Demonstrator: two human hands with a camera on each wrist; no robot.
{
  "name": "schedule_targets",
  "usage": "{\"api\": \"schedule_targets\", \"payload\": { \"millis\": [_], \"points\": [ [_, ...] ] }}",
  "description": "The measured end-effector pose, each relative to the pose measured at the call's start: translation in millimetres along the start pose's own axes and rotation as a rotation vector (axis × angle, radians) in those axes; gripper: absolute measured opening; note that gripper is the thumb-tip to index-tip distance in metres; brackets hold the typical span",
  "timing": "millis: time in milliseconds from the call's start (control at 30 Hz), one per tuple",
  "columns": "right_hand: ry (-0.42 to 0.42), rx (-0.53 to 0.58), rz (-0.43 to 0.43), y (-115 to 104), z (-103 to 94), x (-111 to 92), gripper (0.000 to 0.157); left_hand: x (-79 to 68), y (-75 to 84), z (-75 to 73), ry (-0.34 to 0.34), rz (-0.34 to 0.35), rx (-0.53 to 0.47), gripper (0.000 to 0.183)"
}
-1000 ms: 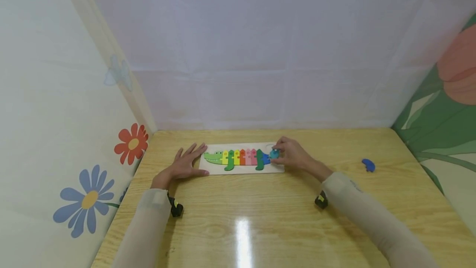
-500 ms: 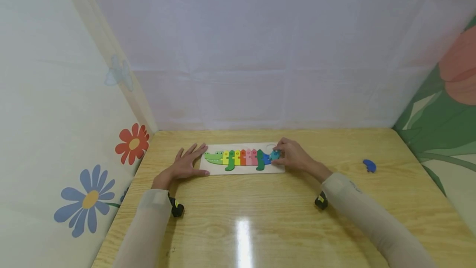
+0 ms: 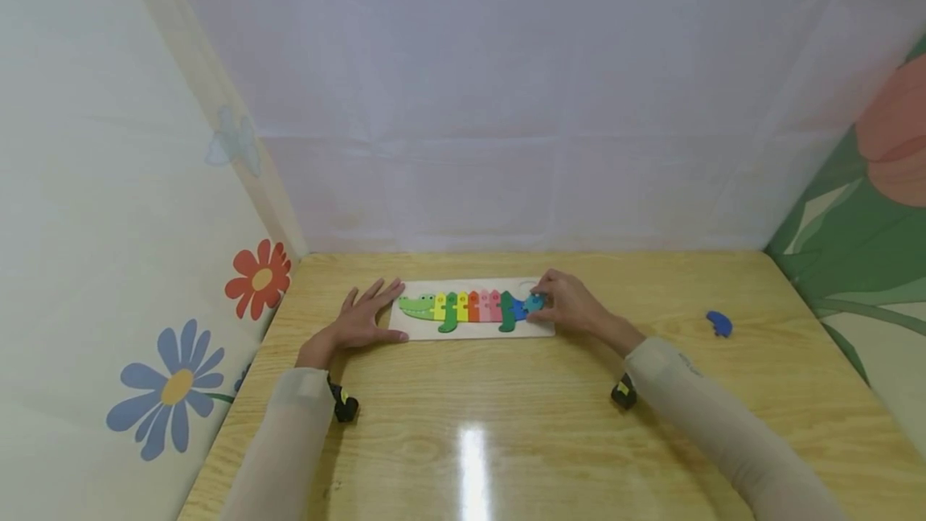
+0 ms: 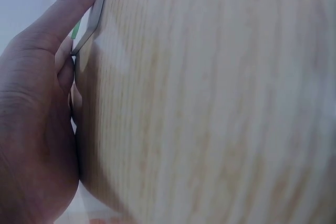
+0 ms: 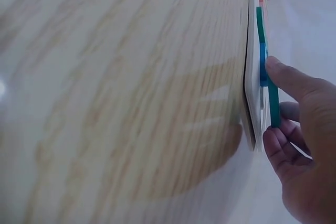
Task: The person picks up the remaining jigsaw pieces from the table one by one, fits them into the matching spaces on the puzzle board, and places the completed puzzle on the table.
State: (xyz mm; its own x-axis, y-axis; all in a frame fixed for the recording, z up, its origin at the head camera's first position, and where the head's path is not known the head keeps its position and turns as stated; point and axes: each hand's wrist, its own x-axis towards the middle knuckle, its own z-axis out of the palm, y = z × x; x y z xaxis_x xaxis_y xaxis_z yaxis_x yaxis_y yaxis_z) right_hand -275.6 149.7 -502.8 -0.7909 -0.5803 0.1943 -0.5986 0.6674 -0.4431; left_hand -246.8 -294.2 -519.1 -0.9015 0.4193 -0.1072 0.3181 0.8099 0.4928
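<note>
A white puzzle board (image 3: pixel 473 330) bears a crocodile of coloured pieces, with a light green head (image 3: pixel 416 308) at the left. My left hand (image 3: pixel 354 322) lies spread at the board's left end, fingers at the far corner and thumb at the near one. At the right end, my right hand (image 3: pixel 576 304) pinches a teal puzzle piece (image 3: pixel 534 303) between thumb and fingers, beside the blue body piece (image 3: pixel 517 309). In the right wrist view, the teal piece (image 5: pixel 273 103) overlaps the blue one and its outer end stands off the board. Fingers partly hide the board's right end.
A loose blue curved piece (image 3: pixel 719 323) lies on the wooden table (image 3: pixel 405 441), well to the right of the board. A pale cloth wall (image 3: pixel 434 103) rises behind the table, with flower-patterned walls at both sides.
The teal piece has turned slightly in my right fingers and sits a little closer against the blue body piece. My left hand keeps its place on the board.
</note>
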Motion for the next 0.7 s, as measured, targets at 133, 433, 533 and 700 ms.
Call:
{"api": "schedule_targets", "payload": {
  "millis": [133,433,533,700],
  "points": [
    [0.008,0.002,-0.003,0.1,1.4,0.2,0.049,-0.2,-0.5,0.4,0.005,0.002,-0.008,0.107],
    [-0.003,0.005,0.022,-0.8,2.1,0.4,0.048,-0.2,-1.4,-0.4,0.007,-0.002,-0.005,0.107],
    [-0.002,0.01,0.024,-0.7,2.3,0.7,0.048,-0.7,-0.2,-1.3,0.007,-0.005,-0.009,0.106],
    [0.0,0.016,0.016,1.3,3.6,0.6,0.048,-0.6,0.6,-1.2,0.002,-0.014,-0.004,0.106]
  ]
}}
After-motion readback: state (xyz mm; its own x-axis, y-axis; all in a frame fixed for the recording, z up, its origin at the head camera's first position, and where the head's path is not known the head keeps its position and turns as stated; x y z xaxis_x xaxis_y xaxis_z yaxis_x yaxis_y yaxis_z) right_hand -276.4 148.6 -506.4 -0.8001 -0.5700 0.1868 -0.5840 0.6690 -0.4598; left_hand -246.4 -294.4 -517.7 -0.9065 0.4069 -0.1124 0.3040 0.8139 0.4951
